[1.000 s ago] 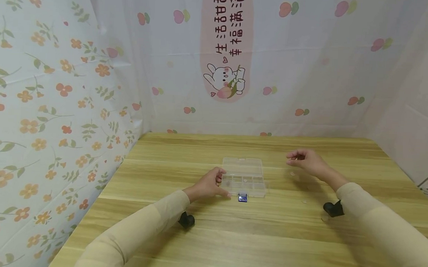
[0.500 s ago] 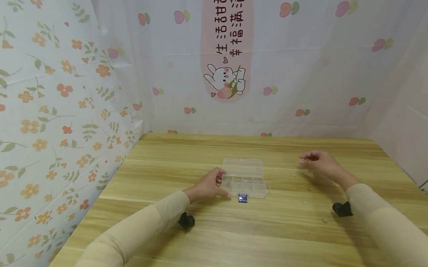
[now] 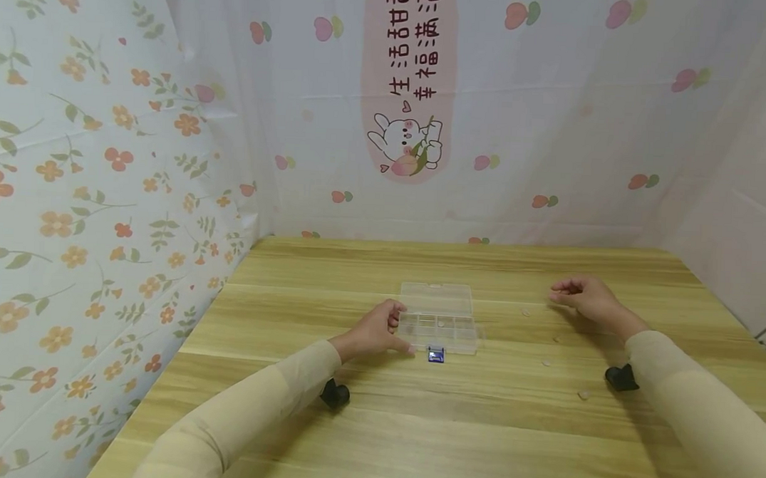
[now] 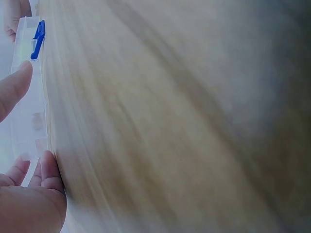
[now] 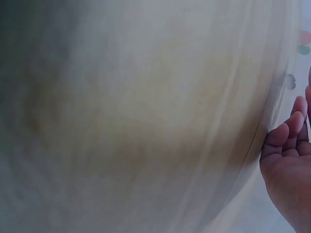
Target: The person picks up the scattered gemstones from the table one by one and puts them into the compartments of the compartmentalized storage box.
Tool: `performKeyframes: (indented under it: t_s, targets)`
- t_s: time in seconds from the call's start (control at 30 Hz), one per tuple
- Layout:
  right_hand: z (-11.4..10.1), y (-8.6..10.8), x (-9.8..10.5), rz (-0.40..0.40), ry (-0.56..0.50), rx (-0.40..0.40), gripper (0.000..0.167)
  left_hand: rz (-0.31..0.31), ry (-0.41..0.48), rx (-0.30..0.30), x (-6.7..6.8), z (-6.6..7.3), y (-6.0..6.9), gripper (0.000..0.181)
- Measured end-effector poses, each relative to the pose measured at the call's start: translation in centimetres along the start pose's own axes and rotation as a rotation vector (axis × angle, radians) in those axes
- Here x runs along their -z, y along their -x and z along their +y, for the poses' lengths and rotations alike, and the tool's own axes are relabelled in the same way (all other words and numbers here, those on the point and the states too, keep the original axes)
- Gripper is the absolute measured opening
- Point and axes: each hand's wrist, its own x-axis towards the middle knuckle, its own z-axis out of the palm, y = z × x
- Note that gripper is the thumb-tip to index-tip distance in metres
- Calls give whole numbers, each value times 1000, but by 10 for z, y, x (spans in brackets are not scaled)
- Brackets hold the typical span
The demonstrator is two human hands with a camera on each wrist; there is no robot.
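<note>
A clear plastic compartment box lies on the wooden table with its lid laid back and a blue latch at the front. My left hand grips its left end, thumb at the front edge; the left wrist view shows the fingertips against its side. A small pale piece is in one back compartment. My right hand is low over the table to the right, fingers loosely bent. Nothing shows between them, though the fingertips are partly hidden. A small clear round piece appears beyond them.
Several small pale pieces lie right of the box: one piece left of my right hand, others nearer me, one closest. A printed curtain hangs behind the table, and a floral one at the left.
My right hand has moved to the right and slightly nearer, away from the box, uncovering small pieces on the table. My left hand and the box have stayed put.
</note>
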Motion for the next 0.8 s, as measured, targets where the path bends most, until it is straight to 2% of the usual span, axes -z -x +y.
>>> performKeyframes:
  t_s: [0.3,0.53,0.8]
  targets:
    - [2,-1,-1,-10,44,14,42,-11,14,2,0,2,2,75]
    - [4,-4,-1,-50,46,-20,43,-8,13,4,0,3,1,74]
    - [0,-3,-1,-57,43,-29,40,-7,-7,8,0,1,1,75]
